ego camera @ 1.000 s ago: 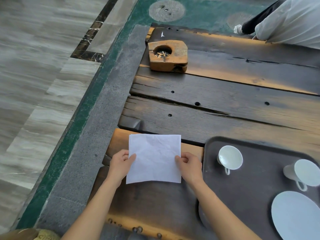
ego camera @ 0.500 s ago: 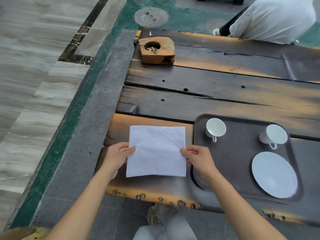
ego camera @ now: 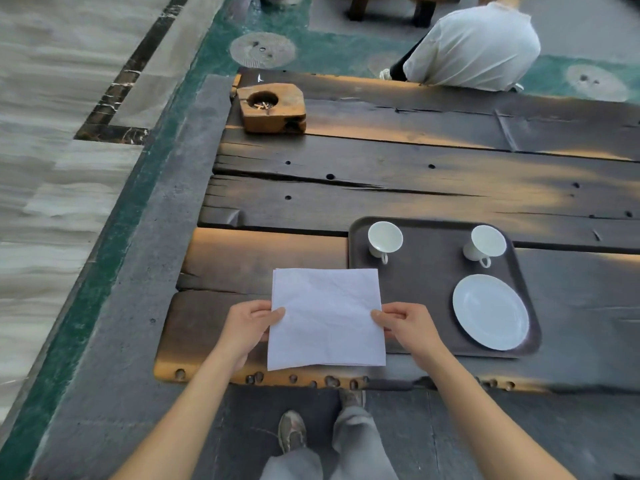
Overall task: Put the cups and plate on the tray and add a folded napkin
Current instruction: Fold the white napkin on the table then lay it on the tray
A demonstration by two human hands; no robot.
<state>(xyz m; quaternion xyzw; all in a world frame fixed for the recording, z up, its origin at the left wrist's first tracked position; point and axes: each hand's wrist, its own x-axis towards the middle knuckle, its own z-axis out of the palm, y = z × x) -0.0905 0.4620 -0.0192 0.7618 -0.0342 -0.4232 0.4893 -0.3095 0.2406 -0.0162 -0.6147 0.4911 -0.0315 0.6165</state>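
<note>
1. Head view, the hands: the left hand (ego camera: 251, 329) pinches the left edge of the napkin (ego camera: 327, 318), and the right hand (ego camera: 408, 329) pinches the right edge. The thumbs are on top and the other fingers go under the paper. I think this hold on two sides keeps the thin sheet flat, so that it can be folded straight.
2. Head view, the napkin: it is one open square sheet, a little creased and not yet folded. It is over the near part of the table (ego camera: 381, 150), and its right edge covers the left rim of the tray (ego camera: 433, 221). I cannot tell if it lies on the wood or is held just above it.
3. Head view, the tray: the first cup (ego camera: 385, 237) stands upright in the far left corner and the second cup (ego camera: 486, 242) in the far right corner. The plate (ego camera: 491, 311) lies in the near right part, apart from both cups. The near left part is bare, which seems a good place for the napkin.
4. Head view, the progress: the cups and plate are in place; folding the napkin and laying it down remain.
5. Head view, around: a wooden ashtray (ego camera: 272, 107) sits at the far left corner of the table, well apart from the tray.
</note>
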